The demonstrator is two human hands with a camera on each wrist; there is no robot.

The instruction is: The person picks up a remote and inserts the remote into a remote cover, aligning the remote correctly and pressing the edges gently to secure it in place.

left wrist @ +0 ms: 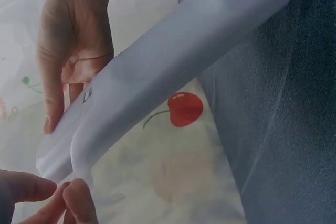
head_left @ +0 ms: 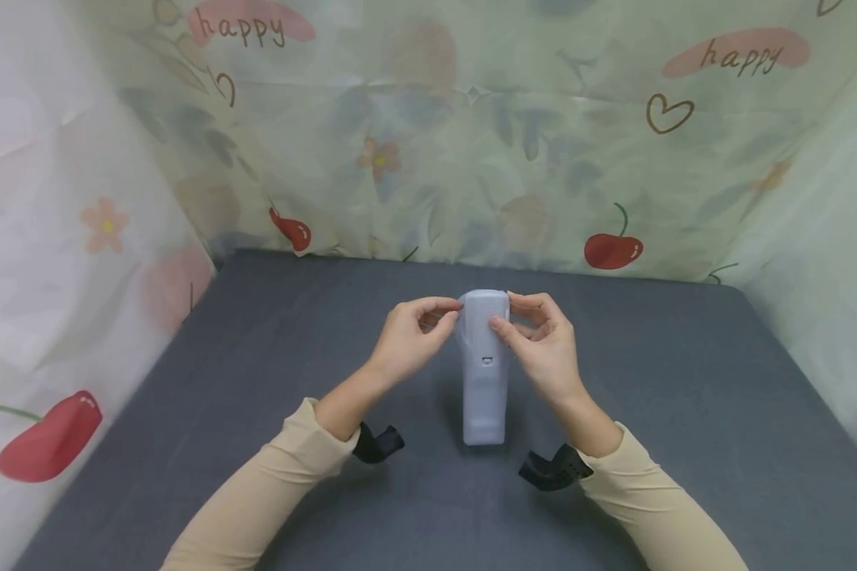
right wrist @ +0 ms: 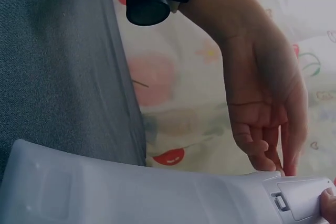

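Observation:
A long, pale lavender plastic handheld device (head_left: 486, 396) stands on end over the table in the head view, its back with a small latch toward me. My right hand (head_left: 548, 349) grips its upper end, with the thumb on the back cover (right wrist: 304, 198) and the fingers round the side. At the upper left edge, my left hand (head_left: 410, 337) pinches with thumb and fingertips. In the left wrist view, the left fingertips (left wrist: 79, 198) meet at the rim of the device's head. Its front face is hidden.
A dark grey cloth (head_left: 221, 381) covers the table. Printed curtains (head_left: 436, 182) with cherries and flowers enclose the back and sides. A black strap mount (head_left: 378, 442) sits at the left wrist, another black mount (head_left: 555, 468) at the right wrist.

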